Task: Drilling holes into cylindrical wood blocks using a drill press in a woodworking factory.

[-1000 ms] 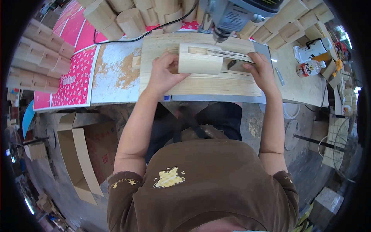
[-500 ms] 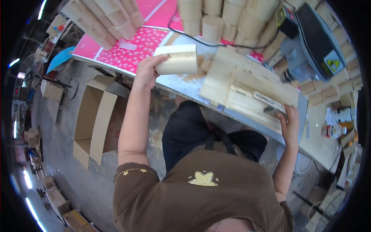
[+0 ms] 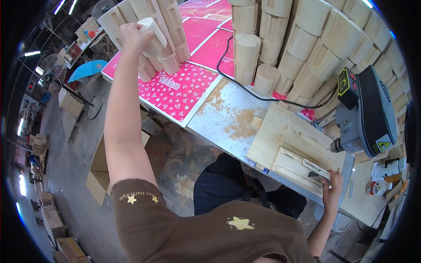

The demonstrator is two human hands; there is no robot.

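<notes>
Head view: left hand (image 3: 132, 40) at 11 o'clock, fingers closed around a pale wooden cylinder (image 3: 157, 34), in front of stacked notched blocks (image 3: 173, 28); contact unclear. Right hand (image 3: 333, 185) at 4 o'clock, fingers curled on the end of a wooden strip (image 3: 313, 166) over a board (image 3: 277, 125). Step looks like stacking; next move calls for lining up, then letting go.

One left hand (image 3: 133, 39) is holding one wooden cylinder (image 3: 157, 35) at upper left; one right hand (image 3: 332, 186) is holding one narrow strip (image 3: 312, 167) at lower right. One drill (image 3: 366, 118) and one red-labelled bottle (image 3: 378, 188) are showing at right, one blue umbrella (image 3: 87, 71) at upper left.
</notes>
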